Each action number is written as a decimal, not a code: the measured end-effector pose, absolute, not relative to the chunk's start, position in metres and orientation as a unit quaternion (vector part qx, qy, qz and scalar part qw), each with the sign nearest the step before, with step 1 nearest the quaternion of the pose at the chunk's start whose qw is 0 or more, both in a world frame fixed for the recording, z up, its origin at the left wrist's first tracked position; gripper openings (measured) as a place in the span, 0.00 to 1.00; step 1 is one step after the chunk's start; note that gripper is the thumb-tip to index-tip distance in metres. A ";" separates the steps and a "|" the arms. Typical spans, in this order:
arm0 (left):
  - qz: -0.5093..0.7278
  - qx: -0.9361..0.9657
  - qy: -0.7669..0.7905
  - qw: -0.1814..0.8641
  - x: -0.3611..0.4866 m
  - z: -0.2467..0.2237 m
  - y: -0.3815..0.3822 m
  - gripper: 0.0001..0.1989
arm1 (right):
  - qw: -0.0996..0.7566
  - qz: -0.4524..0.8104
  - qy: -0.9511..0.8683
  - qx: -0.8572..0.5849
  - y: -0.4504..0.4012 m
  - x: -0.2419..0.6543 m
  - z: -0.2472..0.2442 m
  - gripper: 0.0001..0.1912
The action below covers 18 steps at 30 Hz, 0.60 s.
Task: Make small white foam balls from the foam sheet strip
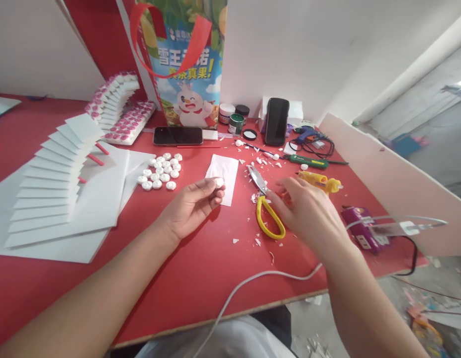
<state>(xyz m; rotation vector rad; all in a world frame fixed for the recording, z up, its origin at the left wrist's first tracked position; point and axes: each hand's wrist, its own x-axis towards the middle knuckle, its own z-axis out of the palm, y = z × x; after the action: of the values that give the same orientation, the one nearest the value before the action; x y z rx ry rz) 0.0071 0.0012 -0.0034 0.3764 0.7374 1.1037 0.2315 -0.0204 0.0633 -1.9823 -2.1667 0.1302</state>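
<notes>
My left hand (198, 204) is closed in a pinch on a small white rounded piece (219, 182), above a pale sheet of paper (226, 169). My right hand (308, 211) hovers over the scissors (269, 219), its thumb and curved fingers apart. The scissors lie on the red table with one yellow handle in view. An orange part shows between my right thumb and fingers; whether I touch it, I cannot tell. Left of the paper sits a cluster of small white rosettes (164, 169). White scraps (257, 242) are scattered around the scissors.
Fanned white strips (51, 171) lie on white boards at the left. Behind stand a printed bag (189, 99), a flat phone (177, 135), paint jars (235, 123) and an upright phone (277, 122). At the right lie a screwdriver (307, 160), a yellow tool (318, 180) and a cable (267, 273).
</notes>
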 end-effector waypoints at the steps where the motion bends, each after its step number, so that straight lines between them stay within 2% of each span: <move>1: 0.511 0.167 0.343 0.770 0.007 -0.004 0.001 0.02 | 0.046 0.035 -0.733 -0.677 -0.026 0.235 0.063 0.12; 3: 0.515 0.160 0.350 0.766 0.007 -0.003 0.002 0.04 | -0.033 0.039 -0.740 -0.670 -0.033 0.240 0.058 0.13; 6: 0.513 0.152 0.362 0.764 0.008 -0.002 0.001 0.05 | -0.101 0.029 -0.744 -0.660 -0.035 0.238 0.045 0.18; 12: 0.497 0.125 0.373 0.773 0.008 0.004 0.000 0.06 | -0.161 0.083 -0.694 -0.697 -0.016 0.234 0.046 0.23; 15: 0.492 0.137 0.369 0.777 0.008 0.004 -0.001 0.05 | -0.138 0.105 -0.693 -0.700 -0.012 0.246 0.046 0.24; 18: 0.483 0.179 0.345 0.784 0.006 0.003 -0.002 0.04 | -0.026 0.124 -0.720 -0.682 -0.018 0.263 0.036 0.26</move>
<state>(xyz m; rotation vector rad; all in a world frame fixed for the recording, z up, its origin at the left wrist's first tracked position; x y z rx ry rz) 0.0061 -0.0017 0.0026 0.3854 0.7446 1.0427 0.2626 -0.0177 0.0358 -2.1807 -2.3007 0.3959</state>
